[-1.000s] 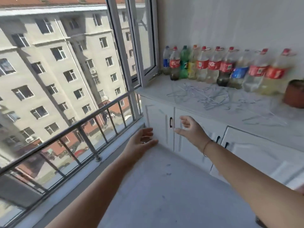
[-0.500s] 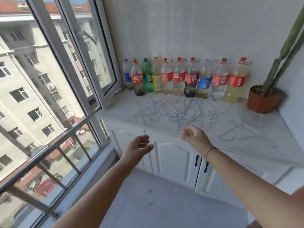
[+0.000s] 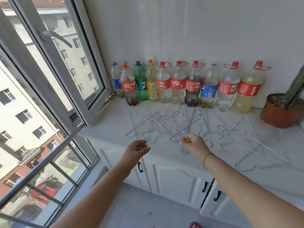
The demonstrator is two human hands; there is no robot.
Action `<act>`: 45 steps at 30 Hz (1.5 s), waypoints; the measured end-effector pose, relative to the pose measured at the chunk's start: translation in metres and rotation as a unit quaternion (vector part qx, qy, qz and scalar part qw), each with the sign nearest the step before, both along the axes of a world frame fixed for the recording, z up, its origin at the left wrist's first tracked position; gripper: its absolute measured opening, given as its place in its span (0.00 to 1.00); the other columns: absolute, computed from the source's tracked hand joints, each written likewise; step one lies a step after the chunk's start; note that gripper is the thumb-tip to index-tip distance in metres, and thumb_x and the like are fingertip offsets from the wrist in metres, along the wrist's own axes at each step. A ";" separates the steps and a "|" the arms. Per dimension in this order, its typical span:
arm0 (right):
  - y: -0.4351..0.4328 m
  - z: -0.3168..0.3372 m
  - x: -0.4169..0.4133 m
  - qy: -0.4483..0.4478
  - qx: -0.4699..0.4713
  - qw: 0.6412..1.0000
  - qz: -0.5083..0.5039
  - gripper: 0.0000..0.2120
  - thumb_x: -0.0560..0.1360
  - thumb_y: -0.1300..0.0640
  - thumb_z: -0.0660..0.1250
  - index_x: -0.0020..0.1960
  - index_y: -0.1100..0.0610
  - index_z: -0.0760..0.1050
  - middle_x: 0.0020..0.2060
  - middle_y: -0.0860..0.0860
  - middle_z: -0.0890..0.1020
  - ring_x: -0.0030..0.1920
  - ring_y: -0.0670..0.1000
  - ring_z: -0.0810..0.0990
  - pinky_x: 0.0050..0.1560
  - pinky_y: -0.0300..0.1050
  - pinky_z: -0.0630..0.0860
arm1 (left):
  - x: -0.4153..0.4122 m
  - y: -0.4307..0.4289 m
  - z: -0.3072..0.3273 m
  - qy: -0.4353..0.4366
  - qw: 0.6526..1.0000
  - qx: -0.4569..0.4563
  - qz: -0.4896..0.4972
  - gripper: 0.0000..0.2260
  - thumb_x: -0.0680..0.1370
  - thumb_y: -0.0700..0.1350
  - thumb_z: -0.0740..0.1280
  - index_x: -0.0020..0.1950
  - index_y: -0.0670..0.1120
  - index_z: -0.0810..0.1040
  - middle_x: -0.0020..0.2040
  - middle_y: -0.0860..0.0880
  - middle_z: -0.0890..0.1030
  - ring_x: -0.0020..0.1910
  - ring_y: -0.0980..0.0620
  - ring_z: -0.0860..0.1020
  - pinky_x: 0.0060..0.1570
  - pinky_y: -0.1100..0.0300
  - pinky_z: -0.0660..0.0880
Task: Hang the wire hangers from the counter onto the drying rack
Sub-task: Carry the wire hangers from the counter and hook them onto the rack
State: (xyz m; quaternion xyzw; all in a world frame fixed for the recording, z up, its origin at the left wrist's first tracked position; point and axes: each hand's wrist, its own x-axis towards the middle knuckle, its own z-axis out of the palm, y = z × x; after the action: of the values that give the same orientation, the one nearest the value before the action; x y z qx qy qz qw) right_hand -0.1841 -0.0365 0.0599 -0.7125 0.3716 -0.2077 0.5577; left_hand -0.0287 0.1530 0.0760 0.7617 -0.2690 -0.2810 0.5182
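Several thin silver wire hangers (image 3: 166, 127) lie tangled and spread over the white counter (image 3: 105, 129). My right hand (image 3: 193, 143) is at the counter's front edge over the pile. Its fingers are curled and its fingertips pinch the wire of one hanger, whose hook (image 3: 184, 151) shows just below the hand. My left hand (image 3: 137, 148) hovers in front of the counter edge, left of the right hand, with relaxed fingers holding nothing. No drying rack is in view.
A row of several plastic drink bottles (image 3: 179, 83) stands along the back wall. A potted cactus in a brown pot (image 3: 278, 112) sits at the right. An open window sash (image 3: 77, 66) juts over the counter's left end. White cabinet doors (image 3: 174, 178) are below.
The view has swung right and closer to the counter. Both hands moved forward. The right hand went from in front of the cabinet to the hangers at the counter's edge.
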 end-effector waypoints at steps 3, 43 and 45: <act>-0.035 -0.011 0.032 0.005 0.001 1.000 0.011 0.05 0.72 0.62 0.69 0.47 0.58 0.78 0.42 0.53 0.80 0.43 0.50 0.78 0.46 0.38 0.74 | 0.027 -0.035 -0.009 0.016 1.000 0.004 0.008 0.13 0.75 0.43 0.69 0.59 0.46 0.75 0.49 0.50 0.79 0.47 0.59 0.76 0.43 0.72 0.70; -0.201 -0.123 0.275 0.195 0.101 0.960 0.175 0.15 0.78 0.60 0.59 0.64 0.59 0.73 0.37 0.47 0.77 0.34 0.41 0.73 0.31 0.24 0.67 | 0.248 -0.240 -0.125 0.376 0.916 0.055 0.129 0.04 0.76 0.44 0.67 0.46 0.44 0.75 0.38 0.47 0.76 0.36 0.51 0.76 0.37 0.59 0.73; -0.201 -0.120 0.280 0.230 0.048 0.947 0.218 0.15 0.79 0.58 0.59 0.64 0.58 0.73 0.42 0.48 0.80 0.40 0.41 0.76 0.39 0.26 0.69 | 0.253 -0.234 -0.119 0.378 0.914 0.028 0.142 0.05 0.76 0.43 0.67 0.48 0.43 0.76 0.38 0.47 0.75 0.34 0.51 0.75 0.34 0.61 0.73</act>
State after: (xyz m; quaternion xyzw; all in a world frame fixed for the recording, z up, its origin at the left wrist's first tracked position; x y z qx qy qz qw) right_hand 0.0956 -0.2376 -0.0603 -0.7768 0.3353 0.1068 0.5223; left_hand 0.2240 -0.0807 -0.0429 0.6431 0.0663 -0.4789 0.5940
